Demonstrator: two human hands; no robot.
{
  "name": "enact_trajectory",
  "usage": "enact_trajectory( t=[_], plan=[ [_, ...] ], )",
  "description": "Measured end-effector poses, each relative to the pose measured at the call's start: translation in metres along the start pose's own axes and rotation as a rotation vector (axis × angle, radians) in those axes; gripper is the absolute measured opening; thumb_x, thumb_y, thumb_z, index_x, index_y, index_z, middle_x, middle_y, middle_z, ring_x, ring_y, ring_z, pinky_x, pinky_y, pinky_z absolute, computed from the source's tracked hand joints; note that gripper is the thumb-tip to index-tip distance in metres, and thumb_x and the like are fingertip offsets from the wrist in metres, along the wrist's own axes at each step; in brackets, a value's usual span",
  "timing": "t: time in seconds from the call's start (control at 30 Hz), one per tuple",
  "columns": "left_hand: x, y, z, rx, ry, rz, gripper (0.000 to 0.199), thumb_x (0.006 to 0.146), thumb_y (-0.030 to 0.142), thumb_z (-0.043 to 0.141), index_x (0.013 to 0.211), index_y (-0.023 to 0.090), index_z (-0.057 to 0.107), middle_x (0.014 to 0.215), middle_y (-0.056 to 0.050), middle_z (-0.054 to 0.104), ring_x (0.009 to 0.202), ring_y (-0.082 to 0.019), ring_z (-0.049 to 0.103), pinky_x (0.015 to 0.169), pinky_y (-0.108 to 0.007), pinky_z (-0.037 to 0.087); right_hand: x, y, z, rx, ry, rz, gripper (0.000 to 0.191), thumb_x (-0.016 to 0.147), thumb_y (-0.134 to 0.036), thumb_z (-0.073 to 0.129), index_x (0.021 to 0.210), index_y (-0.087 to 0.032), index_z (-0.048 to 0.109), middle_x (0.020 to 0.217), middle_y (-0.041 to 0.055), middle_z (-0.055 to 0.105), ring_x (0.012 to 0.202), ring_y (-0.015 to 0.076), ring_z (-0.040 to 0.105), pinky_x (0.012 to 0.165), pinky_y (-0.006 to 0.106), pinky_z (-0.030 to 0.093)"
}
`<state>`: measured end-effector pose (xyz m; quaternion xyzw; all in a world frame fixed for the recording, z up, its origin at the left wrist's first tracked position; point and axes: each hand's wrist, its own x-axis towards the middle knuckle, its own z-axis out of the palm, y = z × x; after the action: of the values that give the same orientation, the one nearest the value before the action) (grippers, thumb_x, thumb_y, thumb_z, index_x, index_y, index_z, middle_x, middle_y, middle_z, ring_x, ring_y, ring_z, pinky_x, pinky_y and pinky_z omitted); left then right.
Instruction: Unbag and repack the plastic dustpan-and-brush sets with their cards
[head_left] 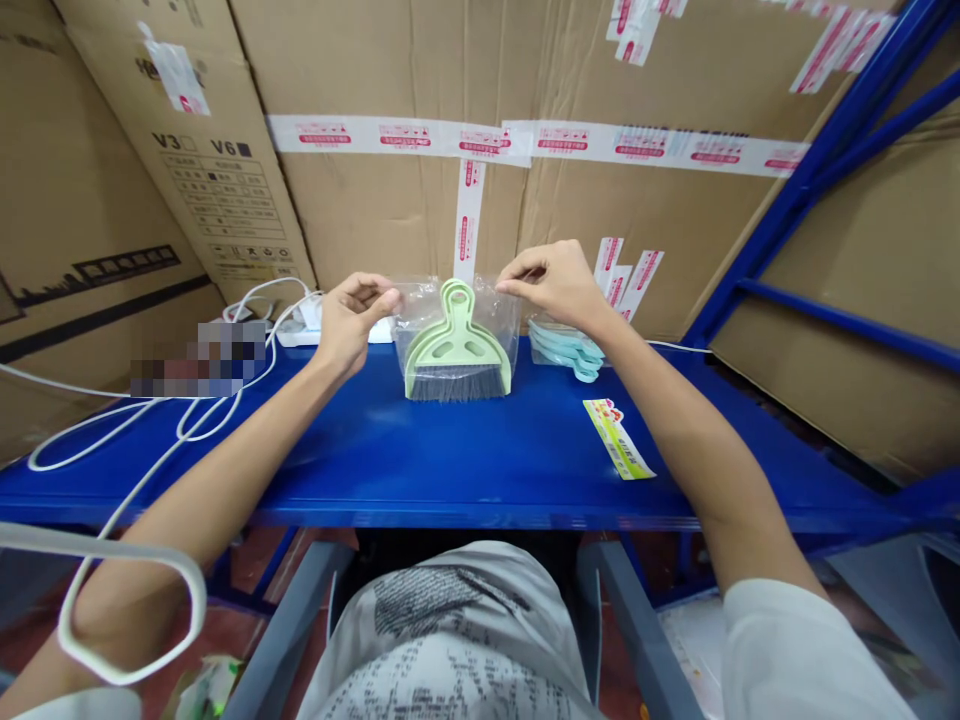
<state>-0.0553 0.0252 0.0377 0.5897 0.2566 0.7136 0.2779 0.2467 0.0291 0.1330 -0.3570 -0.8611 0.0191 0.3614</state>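
A small light-green dustpan and brush set (pixel 459 342) with grey bristles sits inside a clear plastic bag (pixel 512 325), upright over the blue table. The upper left corner of the bag is pinched by my left hand (pixel 354 318), thumb against fingers. My right hand (pixel 553 283) pinches the upper right corner in the same way. The bag is stretched between both hands, with the bristles at its lower edge. Just below my right wrist lie light-blue plastic pieces (pixel 568 348) in clear wrapping. Nearer to me is a yellow-green and white printed card (pixel 619 440).
White cables (pixel 217 405) loop over the left side of the blue table (pixel 420 460), and one hangs over my left forearm. A white power strip (pixel 300 335) is at the back left. Taped cardboard (pixel 375 210) walls the back; a blue metal frame (pixel 795 215) slants up at right.
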Motion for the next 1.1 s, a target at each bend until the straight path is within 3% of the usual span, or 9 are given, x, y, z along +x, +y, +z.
enact_trajectory(
  t=[0.17,0.33,0.5,0.63,0.7,0.83,0.97,1.03,1.1],
  plan=[
    [-0.012,-0.003,0.005,-0.029,-0.301,-0.178,0.09,0.057,0.035,0.102,0.136,0.026,0.062,0.14,-0.012,0.066,0.133,-0.032,0.064,0.111,-0.044,0.054,0.001,0.003,-0.002,0.015,0.13,-0.032,0.021,0.09,-0.039,0.075,0.093,-0.02,0.082,0.099,0.0081,0.081,0.091,0.0246,0.071,0.084,0.039,0.054],
    [-0.023,-0.019,0.012,0.089,-0.39,-0.323,0.112,0.049,0.02,0.103,0.149,0.025,0.053,0.151,-0.016,0.058,0.146,-0.038,0.052,0.121,-0.052,0.044,0.002,0.012,-0.017,0.056,0.268,-0.044,0.034,0.089,-0.057,0.076,0.096,-0.024,0.082,0.1,0.0082,0.08,0.096,0.0275,0.071,0.085,0.043,0.056],
    [-0.024,-0.036,0.01,0.047,-0.323,-0.487,0.111,0.051,0.017,0.102,0.149,0.021,0.052,0.14,-0.016,0.067,0.129,-0.033,0.066,0.111,-0.047,0.052,-0.004,0.024,-0.053,0.044,0.533,-0.075,0.04,0.09,-0.069,0.071,0.094,-0.03,0.08,0.098,0.0055,0.081,0.094,0.0272,0.068,0.087,0.045,0.055],
    [-0.029,-0.052,0.012,0.002,-0.283,-0.596,0.083,0.055,0.022,0.101,0.131,0.016,0.067,0.125,-0.014,0.075,0.115,-0.027,0.072,0.102,-0.039,0.056,-0.011,0.041,-0.087,0.086,0.719,-0.138,0.028,0.086,-0.065,0.078,0.087,-0.038,0.081,0.088,0.0011,0.08,0.081,0.0289,0.069,0.078,0.05,0.056],
    [-0.032,-0.06,0.014,0.062,-0.282,-0.64,0.069,0.057,0.026,0.101,0.119,0.014,0.073,0.117,-0.013,0.078,0.106,-0.027,0.073,0.095,-0.038,0.057,-0.015,0.049,-0.1,0.159,0.772,-0.138,0.023,0.081,-0.059,0.086,0.081,-0.037,0.081,0.078,0.0019,0.076,0.071,0.0265,0.067,0.069,0.049,0.055],
    [-0.034,-0.072,0.021,0.337,-0.36,-0.547,0.053,0.06,0.033,0.099,0.107,0.018,0.08,0.11,-0.009,0.08,0.1,-0.029,0.073,0.087,-0.036,0.056,-0.019,0.061,-0.108,0.262,0.729,-0.081,0.026,0.078,-0.056,0.09,0.079,-0.032,0.079,0.076,0.0027,0.075,0.064,0.0201,0.059,0.064,0.044,0.052],
    [-0.032,-0.079,0.024,0.478,-0.468,-0.457,0.046,0.065,0.043,0.095,0.104,0.021,0.083,0.101,-0.007,0.081,0.095,-0.03,0.073,0.083,-0.035,0.054,-0.017,0.077,-0.1,0.418,0.637,0.12,0.041,0.066,-0.05,0.099,0.094,-0.032,0.075,0.074,-0.0002,0.076,0.067,0.0193,0.062,0.064,0.04,0.05],
    [-0.029,-0.081,0.023,0.471,-0.47,-0.432,0.047,0.068,0.048,0.093,0.105,0.02,0.083,0.104,-0.008,0.081,0.096,-0.03,0.073,0.084,-0.036,0.054,-0.015,0.085,-0.096,0.448,0.511,0.198,0.05,0.062,-0.041,0.101,0.102,-0.027,0.074,0.071,0.0015,0.075,0.065,0.0173,0.062,0.064,0.038,0.049],
    [-0.025,-0.081,0.02,0.429,-0.376,-0.392,0.05,0.073,0.052,0.089,0.109,0.018,0.082,0.113,-0.012,0.08,0.103,-0.03,0.072,0.091,-0.037,0.054,-0.013,0.088,-0.092,0.403,0.331,0.206,0.045,0.064,-0.036,0.1,0.099,-0.02,0.076,0.069,0.0048,0.075,0.063,0.0152,0.062,0.066,0.037,0.049]
  ],
)
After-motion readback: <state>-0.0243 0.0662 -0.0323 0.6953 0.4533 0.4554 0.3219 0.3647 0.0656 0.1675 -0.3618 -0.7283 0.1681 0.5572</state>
